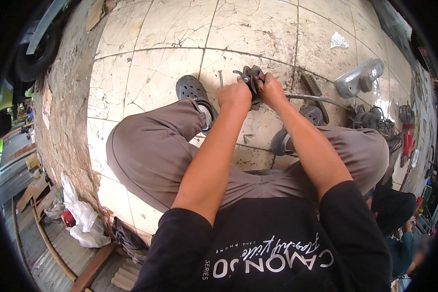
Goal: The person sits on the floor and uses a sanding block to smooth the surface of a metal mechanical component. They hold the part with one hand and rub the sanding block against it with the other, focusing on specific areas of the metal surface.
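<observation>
I squat on a cracked tile floor [170,34] with both arms stretched out between my knees. My left hand [234,95] and my right hand [270,90] are closed side by side on a dark metal part [253,78] held just above the tiles. A thin metal tool tip [240,74] sticks out to the left of the part, by my left hand. A grey hose or tube [309,98] runs from the part off to the right. My fingers hide most of the part.
My grey clogs [192,90] [312,115] stand on either side of my hands. A brush [315,92], a silver metal cover [359,78], a small engine part [367,118] and red tools [407,141] lie to the right. Crumpled paper [339,41] lies farther off. A rough concrete edge [63,112] drops away on the left.
</observation>
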Motion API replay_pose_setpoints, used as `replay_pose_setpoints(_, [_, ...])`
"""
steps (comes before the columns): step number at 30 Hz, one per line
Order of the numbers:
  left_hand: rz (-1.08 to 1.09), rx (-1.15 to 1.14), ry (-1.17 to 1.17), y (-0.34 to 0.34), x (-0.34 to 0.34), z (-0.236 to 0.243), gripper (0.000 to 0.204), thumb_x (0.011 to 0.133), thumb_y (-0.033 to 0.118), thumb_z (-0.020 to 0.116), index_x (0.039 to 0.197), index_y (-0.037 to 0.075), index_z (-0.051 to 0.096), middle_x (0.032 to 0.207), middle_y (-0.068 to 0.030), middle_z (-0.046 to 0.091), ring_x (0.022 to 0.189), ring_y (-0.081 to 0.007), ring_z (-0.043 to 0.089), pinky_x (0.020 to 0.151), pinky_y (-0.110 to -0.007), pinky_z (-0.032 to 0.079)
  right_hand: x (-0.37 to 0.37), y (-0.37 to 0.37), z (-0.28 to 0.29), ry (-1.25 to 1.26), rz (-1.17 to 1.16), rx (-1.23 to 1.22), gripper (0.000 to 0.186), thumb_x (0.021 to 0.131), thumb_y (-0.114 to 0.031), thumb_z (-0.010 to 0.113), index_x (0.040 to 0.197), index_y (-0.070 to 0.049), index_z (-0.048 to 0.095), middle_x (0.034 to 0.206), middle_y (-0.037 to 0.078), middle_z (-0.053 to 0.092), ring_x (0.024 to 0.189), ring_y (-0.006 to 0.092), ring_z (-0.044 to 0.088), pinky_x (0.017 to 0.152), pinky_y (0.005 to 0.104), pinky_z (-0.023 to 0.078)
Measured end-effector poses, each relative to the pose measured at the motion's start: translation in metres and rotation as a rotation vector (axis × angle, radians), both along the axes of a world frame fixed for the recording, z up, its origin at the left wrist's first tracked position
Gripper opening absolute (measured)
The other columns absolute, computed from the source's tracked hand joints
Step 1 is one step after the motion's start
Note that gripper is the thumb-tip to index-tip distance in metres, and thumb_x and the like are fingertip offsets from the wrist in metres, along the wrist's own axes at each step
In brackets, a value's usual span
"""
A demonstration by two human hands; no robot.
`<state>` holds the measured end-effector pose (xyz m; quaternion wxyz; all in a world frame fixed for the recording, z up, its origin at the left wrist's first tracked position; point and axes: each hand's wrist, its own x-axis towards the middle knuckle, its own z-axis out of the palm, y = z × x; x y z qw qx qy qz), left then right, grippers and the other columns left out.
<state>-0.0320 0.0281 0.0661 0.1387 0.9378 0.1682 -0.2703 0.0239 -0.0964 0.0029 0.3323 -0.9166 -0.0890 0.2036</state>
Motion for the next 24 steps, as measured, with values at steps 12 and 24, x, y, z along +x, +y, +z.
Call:
replay_pose_setpoints(12, [0.078, -0.024, -0.055, 0.001, 0.002, -0.006, 0.035, 0.088, 0.020, 0.060, 0.121, 0.007, 0.057, 0.103, -0.0160, 0.068, 0.099, -0.0321, 0.066, 0.082, -0.044, 0.053, 0.010, -0.008, 0.021, 0.129, 0.116, -0.061, 0.047, 0.088, -0.033, 0.062, 0.112, 0.007, 0.053, 0.105, 0.031, 0.063, 0.101, 0.0442, 0.061, 0.087, 0.0458, 0.048])
replay_pose_setpoints(24, [0.071, -0.069, 0.016, -0.013, -0.010, 0.000, 0.071, 0.091, 0.035, 0.060, 0.149, 0.012, 0.026, 0.113, -0.0167, 0.066, 0.106, -0.0310, 0.064, 0.087, -0.045, 0.049, 0.048, -0.055, -0.018, 0.355, -0.583, 0.227, 0.042, 0.092, -0.029, 0.058, 0.116, 0.005, 0.057, 0.104, 0.023, 0.067, 0.099, 0.0371, 0.064, 0.082, 0.0406, 0.050])
